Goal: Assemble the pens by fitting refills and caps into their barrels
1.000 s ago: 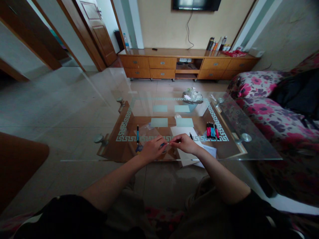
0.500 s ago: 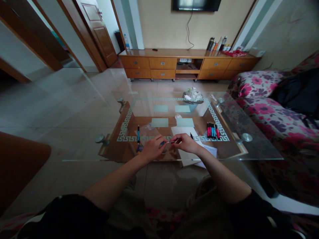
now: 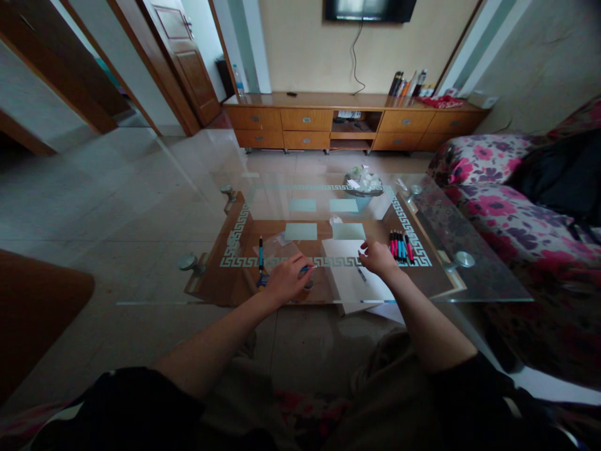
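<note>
Working on a blue pen part (image 3: 305, 269) seems the step in hand: the left hand (image 3: 300, 265) pinches it above the glass surface (image 3: 150, 275), pale tip pointing right. The right hand (image 3: 364, 250) is apart, over the white paper (image 3: 342, 268), fingers curled and partly open; whether they hold anything cannot be told. The next move likely calls for a steady left grip. Red, blue and black pens (image 3: 399, 247) lie rightward; a wooden cabinet (image 3: 305, 119) stands beyond, a floral sofa (image 3: 498, 200) at right.

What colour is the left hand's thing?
The held piece in the left hand is blue, seen in the head view.
</note>
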Action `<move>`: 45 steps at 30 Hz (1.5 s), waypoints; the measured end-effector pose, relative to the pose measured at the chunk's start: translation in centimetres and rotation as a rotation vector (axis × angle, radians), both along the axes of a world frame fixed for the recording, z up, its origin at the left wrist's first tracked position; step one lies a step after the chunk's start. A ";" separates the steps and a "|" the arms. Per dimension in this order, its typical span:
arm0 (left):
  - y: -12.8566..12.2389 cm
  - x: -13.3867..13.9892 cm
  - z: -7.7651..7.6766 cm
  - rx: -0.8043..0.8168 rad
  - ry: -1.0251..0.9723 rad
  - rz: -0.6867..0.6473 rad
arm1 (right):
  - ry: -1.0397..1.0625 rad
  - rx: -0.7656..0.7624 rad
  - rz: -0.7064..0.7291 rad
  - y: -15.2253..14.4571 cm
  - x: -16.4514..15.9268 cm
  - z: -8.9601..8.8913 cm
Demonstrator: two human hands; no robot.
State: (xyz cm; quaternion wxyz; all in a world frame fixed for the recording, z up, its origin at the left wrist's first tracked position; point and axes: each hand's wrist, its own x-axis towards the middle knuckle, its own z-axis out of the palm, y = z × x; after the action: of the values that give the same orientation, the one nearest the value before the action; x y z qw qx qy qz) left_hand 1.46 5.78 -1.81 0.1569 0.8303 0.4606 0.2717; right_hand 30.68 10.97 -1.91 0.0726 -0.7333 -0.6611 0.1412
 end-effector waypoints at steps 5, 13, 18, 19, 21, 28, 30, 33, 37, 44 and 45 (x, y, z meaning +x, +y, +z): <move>0.0 0.0 -0.1 0.007 -0.010 0.002 | -0.019 -0.016 -0.012 0.3 0.0 -1.1; 0.0 0.1 -0.1 -0.004 -0.037 0.012 | 0.019 -0.022 -0.033 0.3 -0.1 -1.2; 0.2 0.1 0.0 -0.026 -0.089 0.025 | 0.262 0.052 -0.085 -0.1 -1.0 0.4; 0.2 0.1 0.0 -0.031 -0.100 0.025 | 0.393 0.054 -0.067 -0.2 -1.3 0.8; 0.3 0.1 0.1 -0.035 -0.122 0.022 | 0.722 0.025 0.004 -0.6 -2.2 1.4; 0.6 0.2 0.1 -0.033 -0.176 0.050 | 1.364 -0.108 -0.001 -1.9 -5.1 2.3; 0.6 0.2 0.1 -0.035 -0.184 0.063 | 1.413 -0.115 -0.025 -2.0 -5.2 2.5; 0.6 0.2 0.1 -0.032 -0.186 0.068 | 1.460 -0.119 -0.040 -2.0 -5.0 2.8; 0.6 0.2 0.2 -0.029 -0.194 0.061 | 1.461 -0.134 -0.059 -2.0 -4.9 2.9; 0.6 0.3 0.1 -0.028 -0.188 0.064 | 1.439 -0.150 -0.031 -2.1 -5.4 2.4; 0.6 0.3 0.1 -0.028 -0.184 0.066 | 1.441 -0.153 -0.028 -2.1 -5.5 2.3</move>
State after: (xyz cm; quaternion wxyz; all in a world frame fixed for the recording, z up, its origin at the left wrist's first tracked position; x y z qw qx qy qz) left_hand 1.72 6.35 -1.73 0.2009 0.7839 0.4750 0.3456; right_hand 25.21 8.85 0.43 0.4405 -0.4695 -0.4279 0.6344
